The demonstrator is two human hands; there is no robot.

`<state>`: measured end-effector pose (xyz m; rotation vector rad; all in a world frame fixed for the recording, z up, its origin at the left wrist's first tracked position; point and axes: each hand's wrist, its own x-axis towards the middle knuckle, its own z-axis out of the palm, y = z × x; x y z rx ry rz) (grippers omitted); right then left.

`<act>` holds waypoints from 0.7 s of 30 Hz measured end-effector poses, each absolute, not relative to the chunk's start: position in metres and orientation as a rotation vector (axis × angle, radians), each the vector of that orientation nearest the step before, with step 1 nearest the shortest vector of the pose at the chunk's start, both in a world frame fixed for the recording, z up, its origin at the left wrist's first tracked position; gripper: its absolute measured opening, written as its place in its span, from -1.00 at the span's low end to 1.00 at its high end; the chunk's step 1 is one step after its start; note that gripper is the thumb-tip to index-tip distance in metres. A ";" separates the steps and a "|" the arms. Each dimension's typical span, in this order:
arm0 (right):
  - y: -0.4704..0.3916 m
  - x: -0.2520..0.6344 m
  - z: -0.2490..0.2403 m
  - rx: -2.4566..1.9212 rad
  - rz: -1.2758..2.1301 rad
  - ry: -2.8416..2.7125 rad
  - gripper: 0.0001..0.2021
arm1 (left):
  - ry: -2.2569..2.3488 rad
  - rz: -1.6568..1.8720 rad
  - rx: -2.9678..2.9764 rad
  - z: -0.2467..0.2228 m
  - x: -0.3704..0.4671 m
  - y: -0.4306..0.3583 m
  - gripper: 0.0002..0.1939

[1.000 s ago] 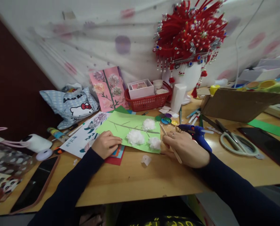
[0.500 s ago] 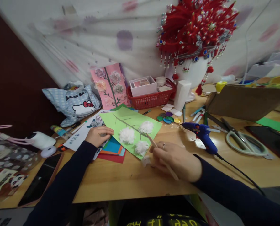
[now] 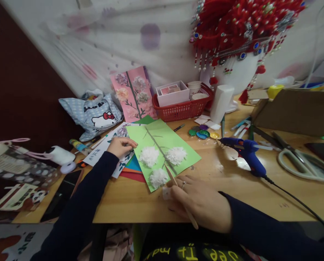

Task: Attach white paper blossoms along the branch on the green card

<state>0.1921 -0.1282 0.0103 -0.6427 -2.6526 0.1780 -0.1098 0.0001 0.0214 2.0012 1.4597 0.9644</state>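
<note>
A light-green paper sheet (image 3: 183,145) lies on the table with three fluffy white paper flowers (image 3: 175,155) and a dark branch line drawn on it. Bent fingers of my left hand (image 3: 119,146) come together at the sheet's left edge, gripping it there. My right hand (image 3: 202,203) is closed around a slim wooden stick (image 3: 190,214), whose pointed tip touches the drawn branch between the flowers. A small whitish piece (image 3: 166,193) shows beside my right fingers, partly hidden.
To the right are a blue glue gun (image 3: 243,152) with its cord and large scissors (image 3: 303,163). Paint pots (image 3: 202,134) and a red basket (image 3: 178,113) stand behind. A pink flower card (image 3: 134,94) leans at the back. A phone (image 3: 61,195) lies left.
The green sheet has turned clockwise and its bottom corner sits lower. My right hand and the stick have shifted down; the stick's tip has moved down along the branch. The camera view has shifted.
</note>
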 end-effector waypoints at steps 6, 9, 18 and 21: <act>-0.132 0.172 0.007 -0.567 0.122 -2.756 -0.88 | 1.597 0.876 2.031 0.018 -0.097 -0.001 -0.56; -0.132 0.183 0.009 -0.569 0.218 -2.741 -0.87 | 1.554 0.938 1.957 0.019 -0.092 -0.009 -0.60; -0.121 0.241 0.027 -0.993 0.342 -2.459 -0.84 | 1.491 1.201 1.643 0.004 -0.064 -0.039 -0.67; -0.114 0.245 0.034 -1.023 0.266 -2.414 -0.83 | 1.384 1.068 1.614 0.004 -0.064 -0.046 -0.68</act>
